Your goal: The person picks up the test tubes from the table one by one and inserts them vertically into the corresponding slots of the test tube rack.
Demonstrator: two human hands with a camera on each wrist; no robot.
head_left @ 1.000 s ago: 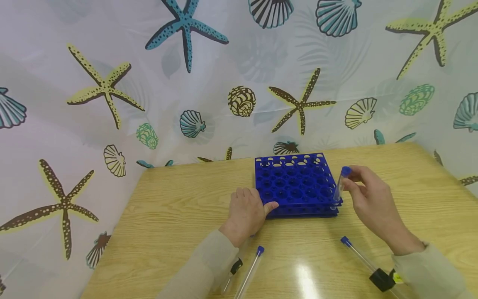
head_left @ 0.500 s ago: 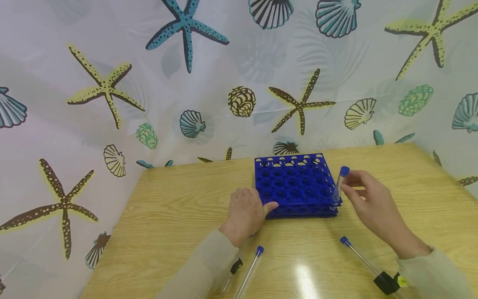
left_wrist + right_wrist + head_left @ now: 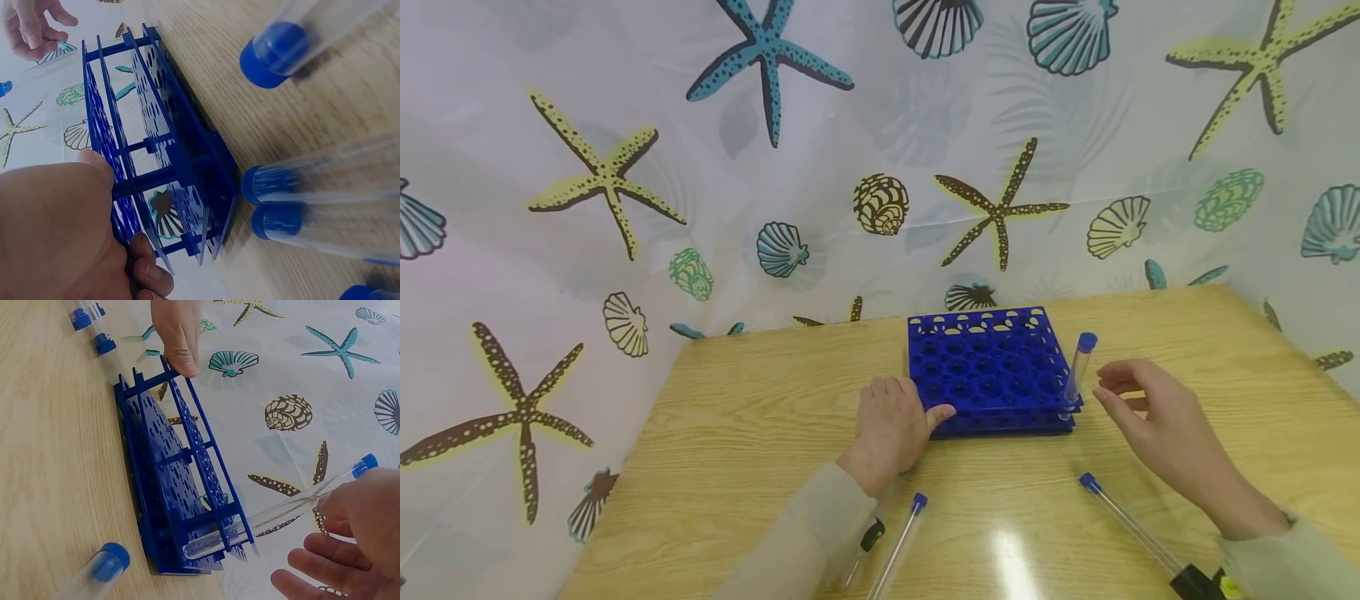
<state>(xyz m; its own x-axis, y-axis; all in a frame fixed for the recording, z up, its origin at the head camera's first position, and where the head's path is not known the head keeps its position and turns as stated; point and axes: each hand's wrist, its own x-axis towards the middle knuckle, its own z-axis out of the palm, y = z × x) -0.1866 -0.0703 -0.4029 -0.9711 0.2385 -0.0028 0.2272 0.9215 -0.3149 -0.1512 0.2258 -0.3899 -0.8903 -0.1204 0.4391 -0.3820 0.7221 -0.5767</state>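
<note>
A blue test tube rack [image 3: 992, 367] with rows of round holes stands on the table. My left hand [image 3: 891, 429] grips its left end, thumb along the front edge and fingers curled over the side. In the front right corner hole a clear test tube [image 3: 1078, 375] with a blue cap leans slightly to the right. Its rounded bottom [image 3: 195, 550] shows between the rack's tiers in the right wrist view. Just right of that tube, apart from it in the head view, my right hand [image 3: 1168, 437] holds nothing, its fingers loosely bent.
On the wooden table [image 3: 760, 417], capped tubes lie in front of the rack: one tube [image 3: 898, 546] near my left forearm, another tube [image 3: 1127, 521] near the right one. The left wrist view shows several blue caps [image 3: 275, 53]. A patterned curtain [image 3: 820, 167] hangs behind.
My right hand has let go of the capped test tube and drawn back to the right. The tube stays leaning in the rack. My left hand keeps its grip there.
</note>
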